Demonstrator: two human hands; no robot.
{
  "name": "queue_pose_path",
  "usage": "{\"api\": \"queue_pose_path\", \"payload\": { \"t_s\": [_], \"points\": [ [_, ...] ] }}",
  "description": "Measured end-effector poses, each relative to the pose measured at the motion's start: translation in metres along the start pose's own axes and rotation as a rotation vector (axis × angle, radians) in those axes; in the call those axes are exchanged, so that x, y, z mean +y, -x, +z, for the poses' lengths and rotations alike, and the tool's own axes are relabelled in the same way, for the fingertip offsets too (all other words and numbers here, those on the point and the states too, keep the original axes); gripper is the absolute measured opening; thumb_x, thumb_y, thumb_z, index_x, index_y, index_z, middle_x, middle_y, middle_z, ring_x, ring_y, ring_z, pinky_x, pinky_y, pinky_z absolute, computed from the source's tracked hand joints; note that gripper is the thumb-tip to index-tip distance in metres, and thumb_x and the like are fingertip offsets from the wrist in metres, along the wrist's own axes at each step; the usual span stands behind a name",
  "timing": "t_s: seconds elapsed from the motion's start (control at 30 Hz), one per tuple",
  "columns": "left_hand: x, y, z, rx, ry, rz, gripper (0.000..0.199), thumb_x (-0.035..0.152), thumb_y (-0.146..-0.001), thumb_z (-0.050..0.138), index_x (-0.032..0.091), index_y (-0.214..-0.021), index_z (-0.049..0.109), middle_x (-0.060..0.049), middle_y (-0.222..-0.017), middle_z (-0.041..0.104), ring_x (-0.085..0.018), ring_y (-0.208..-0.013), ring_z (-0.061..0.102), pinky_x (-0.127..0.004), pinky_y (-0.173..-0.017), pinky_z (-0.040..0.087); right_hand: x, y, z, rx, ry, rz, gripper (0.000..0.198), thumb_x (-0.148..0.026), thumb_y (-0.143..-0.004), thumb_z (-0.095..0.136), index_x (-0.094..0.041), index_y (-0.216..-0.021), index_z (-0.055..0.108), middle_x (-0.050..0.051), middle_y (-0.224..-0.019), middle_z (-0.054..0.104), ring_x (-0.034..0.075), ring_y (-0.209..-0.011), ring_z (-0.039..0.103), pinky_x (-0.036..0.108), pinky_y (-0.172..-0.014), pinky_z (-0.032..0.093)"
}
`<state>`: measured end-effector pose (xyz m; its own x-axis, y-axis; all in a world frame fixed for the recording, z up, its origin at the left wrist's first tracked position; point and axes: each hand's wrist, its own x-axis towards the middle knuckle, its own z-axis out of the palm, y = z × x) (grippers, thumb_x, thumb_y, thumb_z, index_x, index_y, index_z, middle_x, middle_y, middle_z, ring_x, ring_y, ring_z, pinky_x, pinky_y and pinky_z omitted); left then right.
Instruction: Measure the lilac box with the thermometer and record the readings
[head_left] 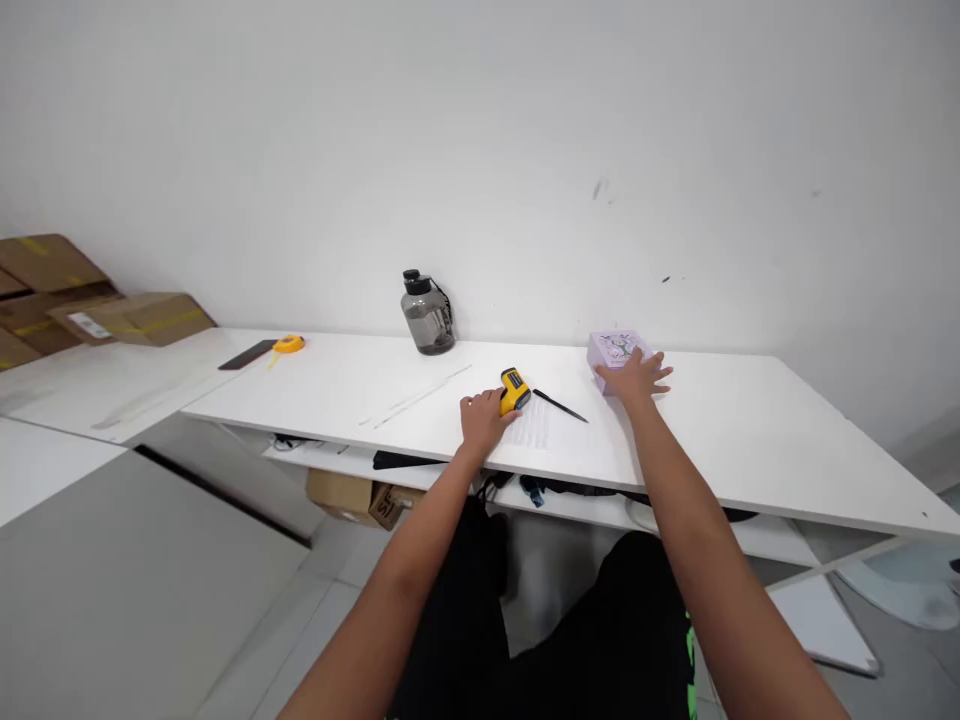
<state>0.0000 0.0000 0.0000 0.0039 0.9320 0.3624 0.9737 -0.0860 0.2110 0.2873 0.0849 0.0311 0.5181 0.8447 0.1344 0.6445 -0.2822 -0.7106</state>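
Note:
My left hand is closed around the lower part of a small yellow-and-black handheld device, which is held at the table surface. A printed white sheet lies just to its right. Beside them rests a slim black pen-like item, set at a slant. Farther right, my right hand lies over a lilac box with a printed tree-like picture on top. Its fingers are spread, some reaching past the box's right edge, and part of the box is hidden under them.
A grey water jug with a black lid stands by the wall. An orange tape measure and a dark flat slab lie to the left. Cardboard boxes sit at far left. Under the white tabletop is a shelf holding things.

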Motion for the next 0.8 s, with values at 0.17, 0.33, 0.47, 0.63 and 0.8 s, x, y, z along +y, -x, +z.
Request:
{"api": "queue_pose_path", "payload": {
  "t_s": [0.17,0.33,0.47,0.63,0.8],
  "points": [
    [-0.007,-0.005,-0.002,0.208,0.421,-0.057,0.047,0.041,-0.085,0.074,0.023,-0.127,0.062,-0.011,-0.13,0.069,-0.027,-0.117,0.064,-0.038,-0.098,0.045,-0.01,-0.011,0.026,0.091,-0.053,-0.033,0.084,-0.049,-0.071,0.071,-0.021,-0.145,0.043,0.024,-0.165,0.015,0.051,-0.141,0.028,0.071,-0.106,0.033],
    [0.025,-0.036,-0.006,0.361,1.058,-0.142,0.045,0.057,-0.089,0.063,0.021,-0.114,0.061,-0.01,-0.113,0.072,-0.02,-0.092,0.068,-0.032,-0.079,0.053,0.0,-0.017,0.029,0.183,-0.227,-0.032,0.08,-0.054,-0.068,0.072,-0.026,-0.14,0.048,0.02,-0.16,0.027,0.045,-0.138,0.036,0.062,-0.109,0.036],
    [0.073,-0.075,0.001,0.348,1.58,-0.301,0.054,0.07,-0.093,0.047,0.02,-0.107,0.059,-0.008,-0.104,0.071,-0.013,-0.069,0.065,-0.027,-0.062,0.051,0.005,-0.018,0.018,0.177,-0.539,0.004,0.089,-0.06,-0.07,0.068,-0.025,-0.147,0.043,0.017,-0.153,0.039,0.033,-0.131,0.052,0.044,-0.109,0.044],
    [0.09,-0.099,0.019,0.223,1.862,-0.521,0.036,0.047,-0.086,0.071,0.019,-0.106,0.06,-0.002,-0.093,0.069,-0.008,-0.059,0.06,-0.021,-0.052,0.046,-0.004,-0.01,0.027,-0.102,-1.023,0.15,0.07,-0.065,-0.085,0.04,-0.027,-0.143,0.04,0.013,-0.131,0.064,0.025,-0.107,0.068,0.04,-0.077,0.059],
    [0.073,-0.097,0.024,0.024,1.973,-0.557,0.021,0.032,-0.084,0.071,0.019,-0.097,0.062,-0.003,-0.099,0.072,-0.006,-0.058,0.057,-0.019,-0.049,0.047,-0.012,0.003,0.037,-0.264,-1.296,0.22,0.057,-0.064,-0.086,0.043,-0.03,-0.131,0.048,0.011,-0.132,0.063,0.026,-0.106,0.067,0.044,-0.078,0.061]
  ]
}}
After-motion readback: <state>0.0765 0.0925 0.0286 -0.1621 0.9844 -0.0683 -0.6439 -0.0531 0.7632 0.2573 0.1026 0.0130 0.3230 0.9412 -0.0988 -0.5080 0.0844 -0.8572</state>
